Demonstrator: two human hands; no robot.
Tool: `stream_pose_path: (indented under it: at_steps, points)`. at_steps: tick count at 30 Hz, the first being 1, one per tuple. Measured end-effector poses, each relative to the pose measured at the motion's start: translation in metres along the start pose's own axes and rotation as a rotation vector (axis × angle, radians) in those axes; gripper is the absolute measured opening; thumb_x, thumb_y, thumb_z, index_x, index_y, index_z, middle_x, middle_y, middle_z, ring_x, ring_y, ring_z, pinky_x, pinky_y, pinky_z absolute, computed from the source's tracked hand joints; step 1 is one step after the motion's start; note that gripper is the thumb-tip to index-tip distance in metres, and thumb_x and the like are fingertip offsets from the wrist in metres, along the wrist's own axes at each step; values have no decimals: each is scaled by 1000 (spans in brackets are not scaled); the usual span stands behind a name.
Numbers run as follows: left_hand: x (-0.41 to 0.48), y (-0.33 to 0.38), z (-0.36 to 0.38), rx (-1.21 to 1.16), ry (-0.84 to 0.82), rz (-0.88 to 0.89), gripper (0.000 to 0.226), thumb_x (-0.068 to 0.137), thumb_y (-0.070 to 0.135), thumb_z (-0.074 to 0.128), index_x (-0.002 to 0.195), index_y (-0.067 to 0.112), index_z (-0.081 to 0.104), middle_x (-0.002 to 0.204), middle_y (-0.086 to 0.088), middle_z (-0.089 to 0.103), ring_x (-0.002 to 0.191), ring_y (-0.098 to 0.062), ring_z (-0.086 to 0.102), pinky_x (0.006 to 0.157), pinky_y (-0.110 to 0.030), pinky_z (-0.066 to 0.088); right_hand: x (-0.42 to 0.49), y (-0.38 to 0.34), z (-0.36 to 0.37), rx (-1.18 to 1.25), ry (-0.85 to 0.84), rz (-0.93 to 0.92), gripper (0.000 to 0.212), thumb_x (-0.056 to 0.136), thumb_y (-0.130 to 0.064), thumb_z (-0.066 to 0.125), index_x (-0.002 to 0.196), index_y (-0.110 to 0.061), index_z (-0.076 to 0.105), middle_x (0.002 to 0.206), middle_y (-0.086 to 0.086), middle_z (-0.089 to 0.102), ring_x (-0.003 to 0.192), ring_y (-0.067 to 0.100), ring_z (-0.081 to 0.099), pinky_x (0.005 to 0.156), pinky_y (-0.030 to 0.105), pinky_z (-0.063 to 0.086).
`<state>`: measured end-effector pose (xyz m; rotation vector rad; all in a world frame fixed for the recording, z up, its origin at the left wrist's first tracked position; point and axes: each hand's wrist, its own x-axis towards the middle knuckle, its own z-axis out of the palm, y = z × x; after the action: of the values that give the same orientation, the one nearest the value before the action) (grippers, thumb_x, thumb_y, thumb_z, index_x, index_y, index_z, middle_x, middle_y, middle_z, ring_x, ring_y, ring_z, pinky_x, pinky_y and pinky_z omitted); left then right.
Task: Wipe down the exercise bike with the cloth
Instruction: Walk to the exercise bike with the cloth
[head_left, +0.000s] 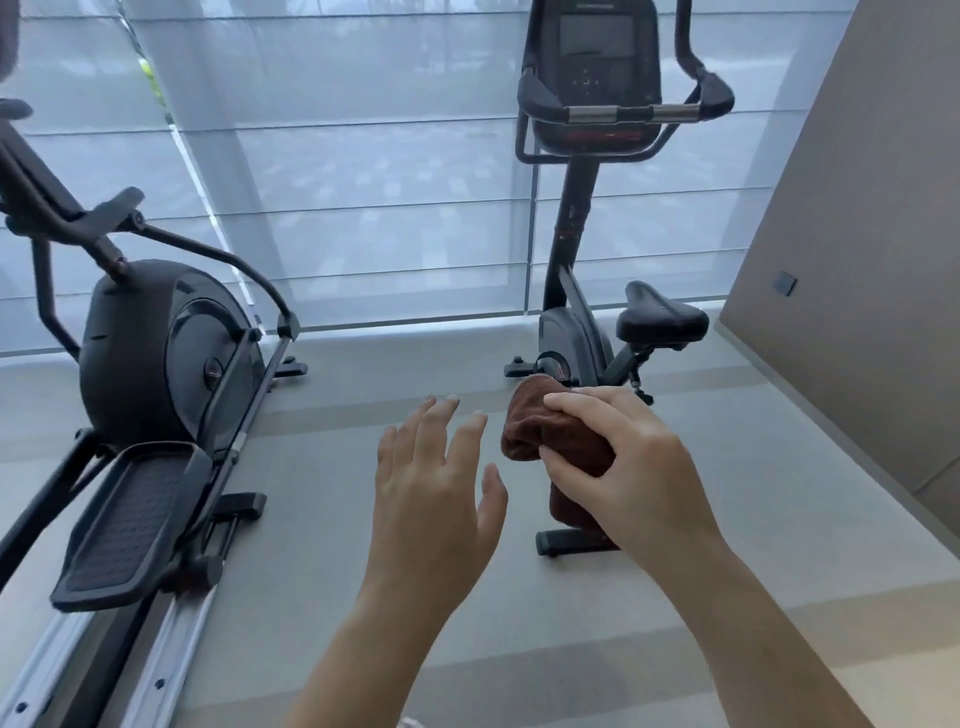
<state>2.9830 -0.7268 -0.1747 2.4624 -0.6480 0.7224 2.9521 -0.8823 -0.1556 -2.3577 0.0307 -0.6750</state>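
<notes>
– Where's the cloth (558, 436) right now?

– In my right hand (631, 467). The fingers (576, 402) are curled over the top of it and the thumb pinches it from below, so it's bunched into a brown wad with a tail hanging down under the palm. It isn't touching the exercise bike (587, 322) yet.

– And the left hand (434, 483)?

– Empty, held up flat beside the cloth, fingers spread and loose, near it but apart.

– Which way is the bike from the cloth?

– Straight ahead and a bit to the right, standing on the floor (395, 374) by the window blinds (363, 197). Its long line runs upright: base, post, then the handlebars (631, 111) and the screen (597, 52) at the top. The seat (662, 312) sits low on the right side. My right hand is clearly the nearer one, almost lined up with the seat and the housing below it, so I judge the first reach goes forward with that hand.

– Counts?

– One cloth, one bike, two hands. One other machine, a cross-trainer (156, 364), stands well apart on the left, and I should leave it alone. I'd say wiping has not yet begun
</notes>
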Motion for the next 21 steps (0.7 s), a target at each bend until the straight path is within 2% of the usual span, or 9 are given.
stream_pose_path:
  at_steps: [10,14,21]
  points:
    - [163,-144,62,-33,-35,26,40,70,5,74,108,-1,62,111,-24,60,109,-43,53,88,-61,43,186,3,112,-30,35,36,39,76,-27,72,114,-27,62,112,-4,60,99,17,56,87,35,50]
    - [206,-178,93,-45,-86,7,40,70,5,74,107,-1,62,111,-23,60,110,-42,53,89,-59,43,234,25,145,-31,0,87,40,76,-27,72,115,-26,61,113,-4,60,102,17,56,89,38,51]
    - [315,-215,171,-42,-83,49,40,69,5,74,107,0,62,111,-23,60,109,-43,53,87,-61,43,349,86,180,-30,57,88,40,76,-28,71,115,-28,61,112,-6,59,101,17,57,90,33,50]
